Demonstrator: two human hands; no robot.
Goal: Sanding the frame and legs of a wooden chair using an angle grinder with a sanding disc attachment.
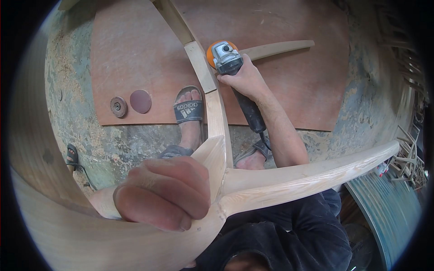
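On the floor: a brown board lies under the work, with a sandal on its edge.
Chair frame: bare wood, its rails meeting at a joint; one long rail runs away from the person.
Left hand: nearest the camera, fingers wrapped tight around the frame at the joint.
Right hand: clamped on the grinder, farther out.
Grinder: its head touches the rail's right side, body angled across it.
Discs: a sanding disc and a backing pad lie well to the left.

Two sanding discs lie on a plywood sheet, probably dusty.
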